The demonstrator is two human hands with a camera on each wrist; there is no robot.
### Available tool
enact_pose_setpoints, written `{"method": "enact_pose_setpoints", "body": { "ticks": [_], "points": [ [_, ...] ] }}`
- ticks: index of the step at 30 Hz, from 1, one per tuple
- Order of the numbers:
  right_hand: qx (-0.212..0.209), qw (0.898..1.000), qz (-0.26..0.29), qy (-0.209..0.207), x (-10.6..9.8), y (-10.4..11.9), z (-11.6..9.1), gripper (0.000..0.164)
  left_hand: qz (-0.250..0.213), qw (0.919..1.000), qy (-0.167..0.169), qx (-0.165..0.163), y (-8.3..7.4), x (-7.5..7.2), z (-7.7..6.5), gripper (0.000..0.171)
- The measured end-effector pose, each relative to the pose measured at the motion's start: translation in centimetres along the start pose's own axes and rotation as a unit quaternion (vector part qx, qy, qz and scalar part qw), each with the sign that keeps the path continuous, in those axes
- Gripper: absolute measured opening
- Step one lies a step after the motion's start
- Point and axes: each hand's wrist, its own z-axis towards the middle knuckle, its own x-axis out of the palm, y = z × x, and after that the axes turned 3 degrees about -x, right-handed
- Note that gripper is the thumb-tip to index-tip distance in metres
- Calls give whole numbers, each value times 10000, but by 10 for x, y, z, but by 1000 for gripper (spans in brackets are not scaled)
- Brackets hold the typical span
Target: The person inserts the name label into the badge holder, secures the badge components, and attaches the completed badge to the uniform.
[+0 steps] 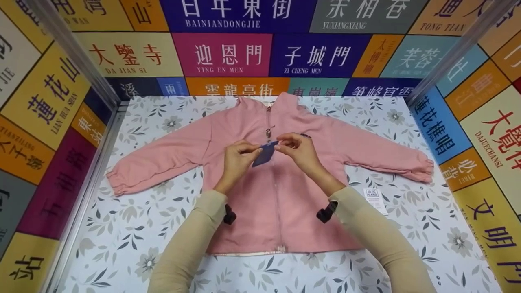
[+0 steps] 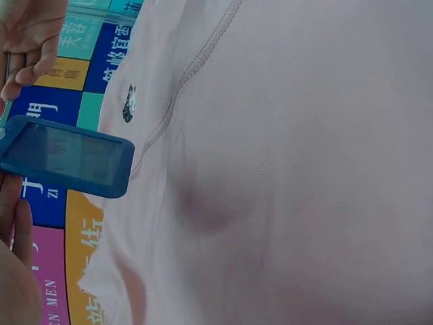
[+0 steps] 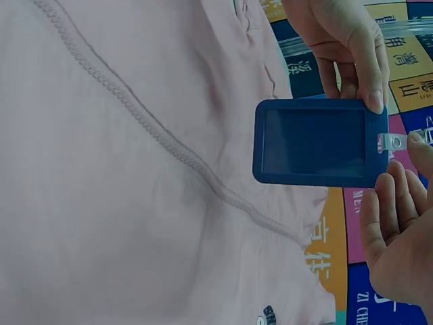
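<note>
Over the pink jacket (image 1: 252,215), the left hand (image 1: 239,159) pinches a blue badge holder (image 1: 263,157); the right hand (image 1: 300,151) has its grip clamped on the clip (image 3: 394,141). Toward four o'clock from there, a white card (image 1: 373,199) lies on the table (image 1: 427,240).

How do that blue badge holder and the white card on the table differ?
The blue badge holder is held up by the left hand and right hand; the white card lies on the flowered surface. The blue badge holder has a framed window, while the white card carries printed lettering. Both are flat and rectangular.
</note>
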Motion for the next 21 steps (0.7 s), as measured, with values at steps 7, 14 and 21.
{"method": "enact_pose_setpoints", "body": {
  "ticks": [7, 14, 21],
  "points": [
    [114, 9997, 98, -212, 5, 5, 6, 28, 379, 9978, -98, 535, -3, 2, -2, 7],
    [390, 9984, 224, -345, 6, 8, 11, 24, 436, 9956, -63, 827, -5, 2, -6, 8],
    [492, 9978, 260, -355, 7, 12, 14, 23, 538, 9926, -163, 1079, -5, 4, -5, 8]
  ]
}}
